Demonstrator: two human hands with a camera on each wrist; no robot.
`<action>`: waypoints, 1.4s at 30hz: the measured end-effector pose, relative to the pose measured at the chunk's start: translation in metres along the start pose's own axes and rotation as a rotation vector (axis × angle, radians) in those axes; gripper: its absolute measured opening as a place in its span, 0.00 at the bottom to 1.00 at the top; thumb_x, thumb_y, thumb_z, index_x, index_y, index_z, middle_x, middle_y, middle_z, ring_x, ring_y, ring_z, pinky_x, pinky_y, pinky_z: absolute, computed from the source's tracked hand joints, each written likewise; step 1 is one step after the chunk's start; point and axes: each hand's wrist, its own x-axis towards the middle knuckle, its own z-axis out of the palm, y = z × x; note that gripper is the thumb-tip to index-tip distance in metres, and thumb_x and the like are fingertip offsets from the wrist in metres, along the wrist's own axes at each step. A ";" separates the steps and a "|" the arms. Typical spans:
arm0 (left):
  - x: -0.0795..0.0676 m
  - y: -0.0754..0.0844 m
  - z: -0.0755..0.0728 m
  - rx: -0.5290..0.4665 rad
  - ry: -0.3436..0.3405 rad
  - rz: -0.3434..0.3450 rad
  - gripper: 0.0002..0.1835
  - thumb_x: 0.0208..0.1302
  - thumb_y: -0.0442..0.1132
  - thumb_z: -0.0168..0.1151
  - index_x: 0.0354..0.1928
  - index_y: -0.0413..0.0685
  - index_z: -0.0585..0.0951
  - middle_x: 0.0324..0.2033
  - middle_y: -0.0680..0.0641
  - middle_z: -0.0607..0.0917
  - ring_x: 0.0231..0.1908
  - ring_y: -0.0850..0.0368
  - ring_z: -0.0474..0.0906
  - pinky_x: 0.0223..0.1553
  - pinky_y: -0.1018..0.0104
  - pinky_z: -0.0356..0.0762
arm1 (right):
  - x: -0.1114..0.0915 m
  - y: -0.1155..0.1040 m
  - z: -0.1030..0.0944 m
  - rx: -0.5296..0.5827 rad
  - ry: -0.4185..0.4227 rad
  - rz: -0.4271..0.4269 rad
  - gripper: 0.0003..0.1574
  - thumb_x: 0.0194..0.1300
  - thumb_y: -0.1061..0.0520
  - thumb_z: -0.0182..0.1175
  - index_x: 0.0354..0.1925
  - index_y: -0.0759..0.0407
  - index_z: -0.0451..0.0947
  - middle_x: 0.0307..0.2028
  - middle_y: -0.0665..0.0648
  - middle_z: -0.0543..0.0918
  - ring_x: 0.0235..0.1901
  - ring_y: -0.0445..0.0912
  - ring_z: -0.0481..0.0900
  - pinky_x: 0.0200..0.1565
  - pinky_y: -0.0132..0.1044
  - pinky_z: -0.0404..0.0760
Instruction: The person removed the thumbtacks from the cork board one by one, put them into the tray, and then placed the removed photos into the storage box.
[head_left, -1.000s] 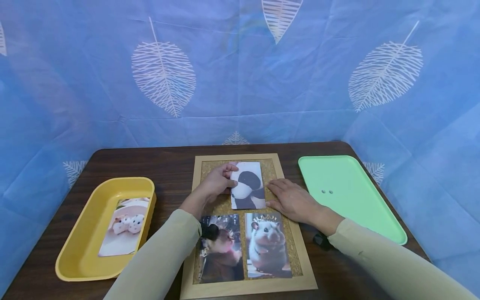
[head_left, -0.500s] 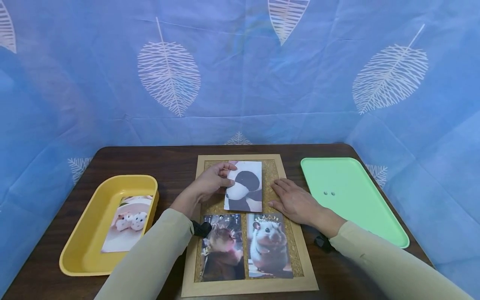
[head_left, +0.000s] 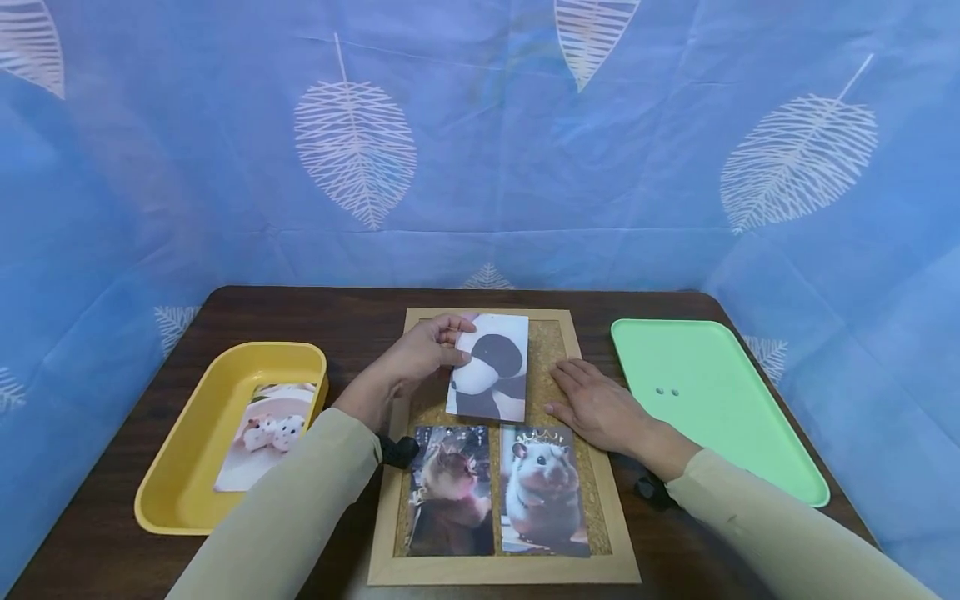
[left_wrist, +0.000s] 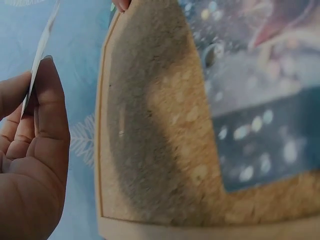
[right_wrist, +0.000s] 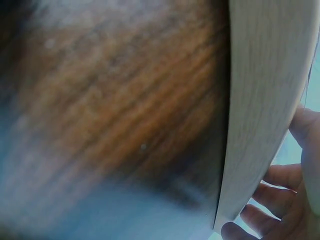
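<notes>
My left hand [head_left: 412,362] pinches a black-and-white photo print [head_left: 491,367] by its left edge over the upper part of a wood-framed corkboard [head_left: 502,572]. In the left wrist view, thumb and fingers hold the thin photo edge-on, raised off the cork. My right hand [head_left: 600,408] rests on the board's right side, fingers extended across the frame; the right wrist view shows its fingers [right_wrist: 280,195] along the wooden edge. Two photos lie side by side on the lower cork: a dark, pinkish animal picture [head_left: 450,500] and a crowned hamster picture [head_left: 546,496].
On the left stands a yellow tray [head_left: 174,500] holding another photo [head_left: 262,437] of small white figures on a plate. A flat green tray [head_left: 720,433] with two small shiny pieces [head_left: 667,392] lies at the right. Blue leaf-patterned cloth [head_left: 525,183] hangs behind the dark wooden table [head_left: 360,312].
My left hand has lifted the black-and-white photo off the board and tilted it, drawing slightly left. My right hand stays at the board's right side. The head view has shifted a little left.
</notes>
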 end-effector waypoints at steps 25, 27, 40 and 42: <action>-0.053 0.020 -0.061 0.009 0.008 -0.042 0.27 0.73 0.27 0.63 0.71 0.45 0.71 0.54 0.43 0.81 0.48 0.50 0.83 0.46 0.58 0.87 | -0.002 0.001 0.004 0.016 0.027 -0.013 0.41 0.82 0.43 0.55 0.75 0.73 0.65 0.74 0.73 0.69 0.75 0.69 0.64 0.74 0.62 0.66; -0.057 0.019 -0.068 0.020 0.021 -0.043 0.28 0.73 0.28 0.65 0.71 0.44 0.71 0.55 0.43 0.82 0.49 0.49 0.83 0.48 0.57 0.88 | -0.002 0.001 0.004 0.023 0.029 -0.014 0.41 0.82 0.43 0.55 0.75 0.73 0.65 0.74 0.73 0.69 0.75 0.70 0.64 0.74 0.62 0.67; -0.105 0.022 -0.124 0.065 0.066 -0.066 0.28 0.74 0.27 0.62 0.72 0.42 0.68 0.52 0.44 0.81 0.47 0.51 0.84 0.47 0.57 0.88 | -0.001 0.000 0.003 0.026 0.031 -0.015 0.41 0.82 0.43 0.55 0.75 0.72 0.65 0.74 0.73 0.69 0.75 0.70 0.64 0.74 0.63 0.66; -0.114 0.021 -0.133 0.063 0.065 -0.079 0.28 0.74 0.27 0.62 0.72 0.43 0.68 0.51 0.45 0.80 0.46 0.52 0.83 0.47 0.58 0.88 | -0.001 0.001 0.002 0.026 0.027 -0.012 0.41 0.82 0.43 0.55 0.76 0.72 0.65 0.75 0.73 0.68 0.76 0.70 0.63 0.74 0.63 0.66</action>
